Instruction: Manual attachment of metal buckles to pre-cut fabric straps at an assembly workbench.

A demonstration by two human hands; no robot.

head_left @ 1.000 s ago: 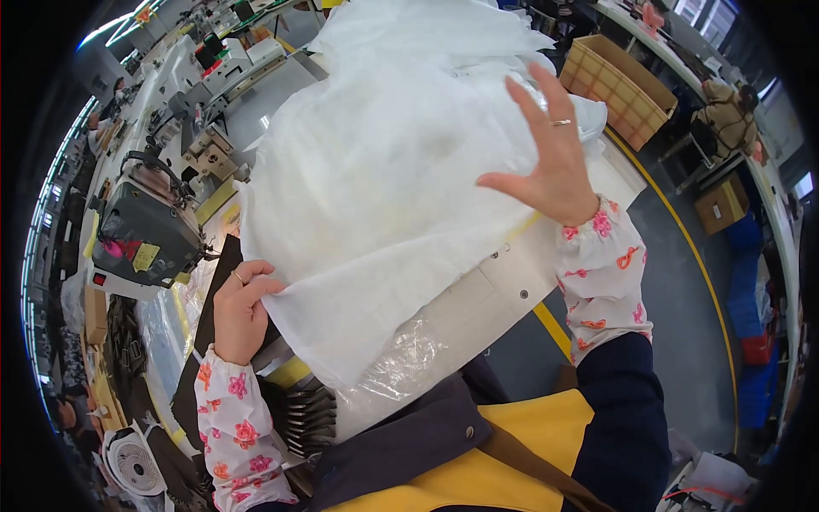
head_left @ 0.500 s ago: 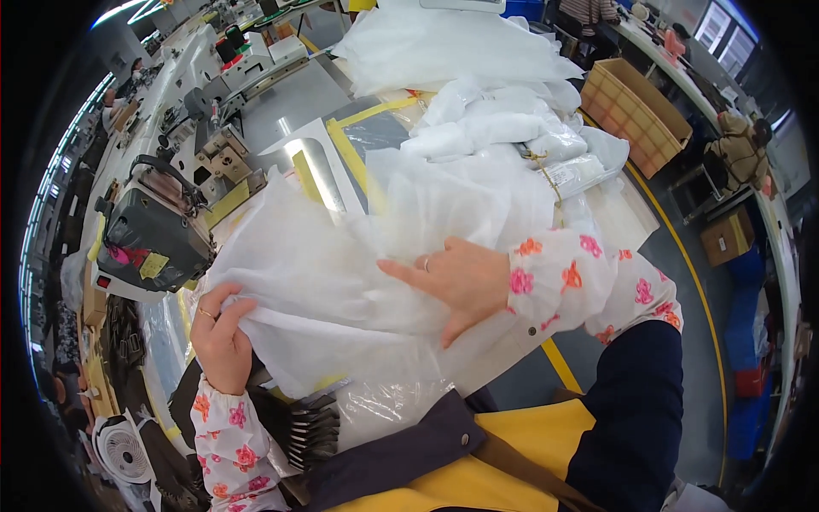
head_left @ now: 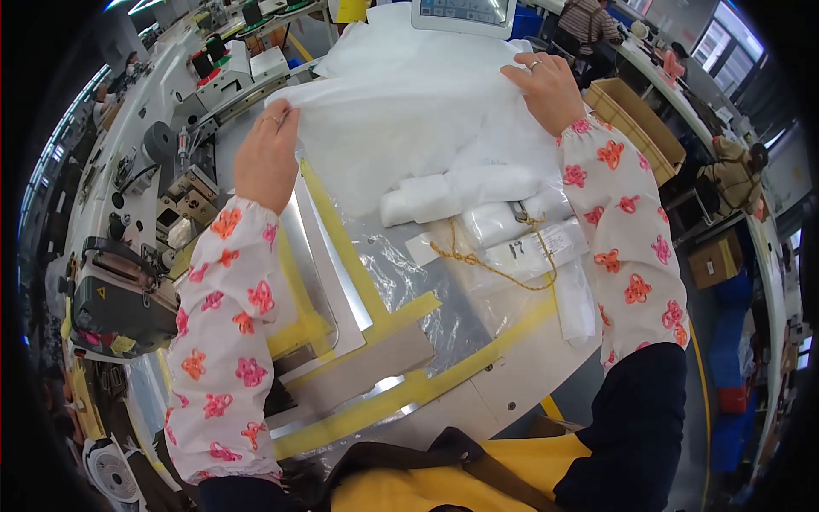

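Note:
Both my arms reach to the far side of the work table, in white sleeve covers with pink and orange flowers. A thin, sheer white fabric (head_left: 401, 107) stretches between my hands. At its left end my left hand (head_left: 269, 158) pinches the edge between thumb and fingers. My right hand (head_left: 546, 90) grips the opposite end with bent fingers. Just below the fabric lie rolled white bundles (head_left: 465, 192) and clear plastic packets (head_left: 529, 252) with a twisted golden cord (head_left: 465, 256) across them.
On the left stands a sewing machine (head_left: 124, 299) with a metal plate and yellow tape (head_left: 341, 256) beside it. A screen (head_left: 461, 15) rises behind the fabric. An open cardboard box (head_left: 636, 128) sits beyond my right arm. Other people sit at work at the far right.
My hands have moved from the near part of the table to its far side, carrying the white fabric along. The taped plate and the corded packets are now uncovered.

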